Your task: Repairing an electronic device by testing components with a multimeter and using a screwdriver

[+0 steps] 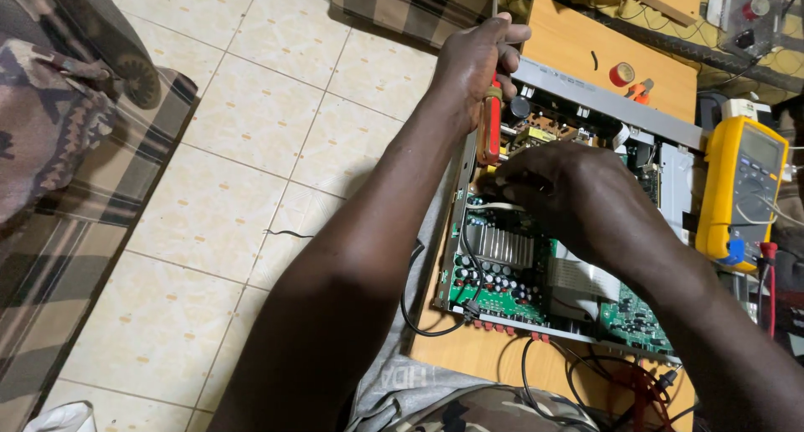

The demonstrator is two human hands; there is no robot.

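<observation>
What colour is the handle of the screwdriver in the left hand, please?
Red, with a yellow band: the screwdriver in the left hand, head view.

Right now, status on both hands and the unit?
Left hand gripping red screwdriver, tip down in open chassis. Right hand resting on circuit board. Yellow multimeter alongside, leads loose nearby.

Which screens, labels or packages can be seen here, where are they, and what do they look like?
Meter: right of the open chassis, yellow body with a dark face.
Meter screen: near the meter's top, a small greyish rectangle; nothing legible.
Tape roll: on the wooden board behind the chassis, small red ring.
No packages or signs show.
</observation>
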